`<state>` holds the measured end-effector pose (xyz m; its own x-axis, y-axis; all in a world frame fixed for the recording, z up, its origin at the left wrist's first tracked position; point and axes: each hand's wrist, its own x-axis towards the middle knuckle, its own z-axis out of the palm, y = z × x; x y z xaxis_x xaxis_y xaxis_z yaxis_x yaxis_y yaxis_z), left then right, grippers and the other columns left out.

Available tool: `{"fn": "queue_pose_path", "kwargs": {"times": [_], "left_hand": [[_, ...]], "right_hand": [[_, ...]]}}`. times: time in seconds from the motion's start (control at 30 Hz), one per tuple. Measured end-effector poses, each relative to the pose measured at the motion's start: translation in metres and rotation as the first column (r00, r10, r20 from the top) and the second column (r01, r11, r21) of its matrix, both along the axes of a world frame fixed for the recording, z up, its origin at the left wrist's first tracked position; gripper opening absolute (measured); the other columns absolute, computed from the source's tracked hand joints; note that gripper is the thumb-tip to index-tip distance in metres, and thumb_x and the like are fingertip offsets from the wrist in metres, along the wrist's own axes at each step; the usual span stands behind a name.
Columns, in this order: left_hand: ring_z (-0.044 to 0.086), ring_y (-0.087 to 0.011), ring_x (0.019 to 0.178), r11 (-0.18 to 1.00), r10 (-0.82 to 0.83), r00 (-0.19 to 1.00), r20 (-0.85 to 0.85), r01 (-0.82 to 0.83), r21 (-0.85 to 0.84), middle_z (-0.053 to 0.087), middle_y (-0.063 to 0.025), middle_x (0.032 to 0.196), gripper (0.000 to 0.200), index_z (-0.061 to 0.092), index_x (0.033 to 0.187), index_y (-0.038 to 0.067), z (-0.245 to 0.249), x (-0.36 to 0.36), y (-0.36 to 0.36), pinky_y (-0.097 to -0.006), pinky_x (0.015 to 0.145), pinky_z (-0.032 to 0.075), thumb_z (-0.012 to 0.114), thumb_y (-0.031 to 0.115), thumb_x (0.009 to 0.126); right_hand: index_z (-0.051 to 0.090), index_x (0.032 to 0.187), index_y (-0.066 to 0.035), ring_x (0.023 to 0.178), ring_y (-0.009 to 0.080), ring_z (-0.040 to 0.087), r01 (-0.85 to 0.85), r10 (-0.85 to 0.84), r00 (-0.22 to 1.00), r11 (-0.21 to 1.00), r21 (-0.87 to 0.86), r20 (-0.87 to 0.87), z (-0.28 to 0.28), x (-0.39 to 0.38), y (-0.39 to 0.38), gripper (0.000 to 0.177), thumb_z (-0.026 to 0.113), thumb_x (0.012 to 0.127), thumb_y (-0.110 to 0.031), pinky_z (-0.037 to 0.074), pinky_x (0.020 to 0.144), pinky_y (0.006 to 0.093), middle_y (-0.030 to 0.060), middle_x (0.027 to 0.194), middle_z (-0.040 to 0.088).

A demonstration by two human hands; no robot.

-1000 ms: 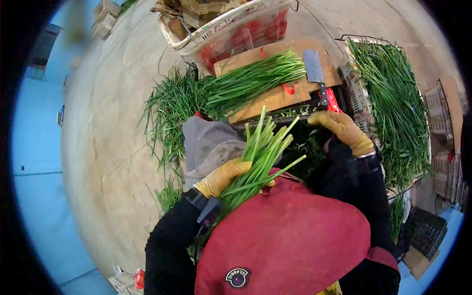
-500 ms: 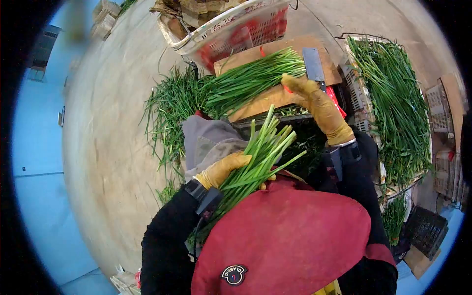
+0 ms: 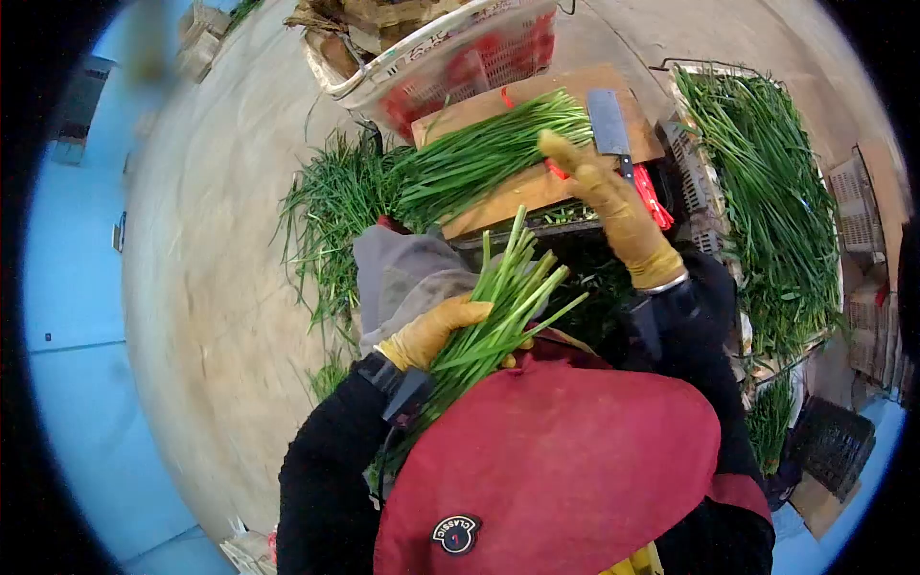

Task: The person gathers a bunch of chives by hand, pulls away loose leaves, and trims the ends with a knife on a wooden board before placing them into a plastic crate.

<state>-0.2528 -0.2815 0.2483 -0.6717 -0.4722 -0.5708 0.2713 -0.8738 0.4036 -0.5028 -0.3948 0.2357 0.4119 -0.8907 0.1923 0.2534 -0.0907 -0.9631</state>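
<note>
A bunch of green chives (image 3: 513, 287) is gripped in my left hand (image 3: 429, 333), which wears a yellow glove. Its pale cut ends point up and away, and the leaves run down beside the red apron. My right hand (image 3: 621, 216), also gloved, is raised with its fingers stretched out and nothing visible in it. It hovers over the near side of the wooden cutting board (image 3: 527, 196). Another pile of chives (image 3: 494, 149) lies across the board, left of the fingertips. A cleaver (image 3: 608, 123) rests at the board's right, with red ties (image 3: 654, 199) near its handle.
Loose chives (image 3: 335, 216) are heaped left of the board. A white crate (image 3: 704, 187) full of chives stands on the right. Behind the board is a red and white basket (image 3: 470, 69). A black crate (image 3: 832, 441) sits at lower right.
My right hand has lifted slightly and moved a little left, with its fingers more upright. My left hand keeps its hold on the chives, almost unmoved.
</note>
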Motion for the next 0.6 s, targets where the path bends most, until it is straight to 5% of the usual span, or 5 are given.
{"fn": "queue_pose_path", "kwargs": {"times": [0.2, 0.33, 0.43, 0.5, 0.6], "left_hand": [[0.066, -0.0277, 0.093, 0.998, 0.013, 0.998, 0.065, -0.009, -0.061, 0.063, -0.0174, 0.112, 0.065, 0.047, 0.133, 0.001, 0.017, 0.002, -0.007, -0.0391, 0.083, 0.056, 0.067, 0.037, 0.083], [0.066, -0.0239, 0.089, 0.988, -0.015, 0.990, 0.139, 0.036, -0.148, 0.064, -0.0144, 0.111, 0.060, 0.049, 0.130, 0.001, 0.006, 0.009, -0.008, -0.0357, 0.082, 0.055, 0.068, 0.033, 0.083], [0.066, -0.0224, 0.089, 0.968, 0.076, 0.975, 0.211, -0.022, -0.249, 0.063, -0.0123, 0.111, 0.056, 0.049, 0.128, 0.001, 0.010, 0.000, -0.005, -0.0331, 0.082, 0.055, 0.067, 0.031, 0.084], [0.066, -0.0220, 0.092, 0.970, 0.154, 0.973, 0.172, -0.116, -0.213, 0.063, -0.0126, 0.113, 0.055, 0.049, 0.130, 0.001, 0.008, -0.003, -0.001, -0.0332, 0.084, 0.055, 0.065, 0.030, 0.086], [0.066, -0.0221, 0.096, 0.962, 0.272, 0.949, 0.159, -0.262, -0.081, 0.063, -0.0137, 0.116, 0.053, 0.048, 0.131, 0.001, 0.004, -0.001, 0.004, -0.0340, 0.086, 0.054, 0.062, 0.028, 0.087]], "right_hand": [[0.054, 0.128, 0.000, 0.124, 0.0301, 0.050, -0.199, 0.081, 0.952, 0.897, -0.394, -0.296, 0.004, 0.036, 0.033, 0.040, 0.052, 0.098, -0.026, 0.037, 0.106, 0.0374, 0.0165, 0.127, 0.058], [0.053, 0.130, 0.000, 0.108, 0.0200, 0.059, 0.091, -0.101, 0.985, 0.993, -0.075, -0.139, -0.010, 0.013, 0.022, 0.045, 0.061, 0.094, -0.025, 0.045, 0.095, 0.0326, 0.0120, 0.118, 0.063], [0.045, 0.138, 0.000, 0.110, 0.0157, 0.056, -0.133, 0.224, 0.914, 0.953, 0.273, -0.339, -0.019, 0.007, 0.029, 0.050, 0.061, 0.093, -0.015, 0.045, 0.093, 0.0275, 0.0102, 0.120, 0.060], [0.050, 0.134, 0.000, 0.097, 0.0103, 0.058, -0.191, 0.273, 0.957, 0.853, 0.486, -0.103, -0.022, 0.019, 0.045, 0.046, 0.062, 0.091, -0.009, 0.048, 0.084, 0.0248, 0.0043, 0.112, 0.061], [0.052, 0.132, -0.001, 0.096, 0.0098, 0.058, -0.202, 0.252, 0.966, 0.877, 0.435, -0.059, -0.031, 0.018, 0.051, 0.045, 0.061, 0.088, -0.004, 0.048, 0.085, 0.0252, 0.0028, 0.111, 0.062]]}}
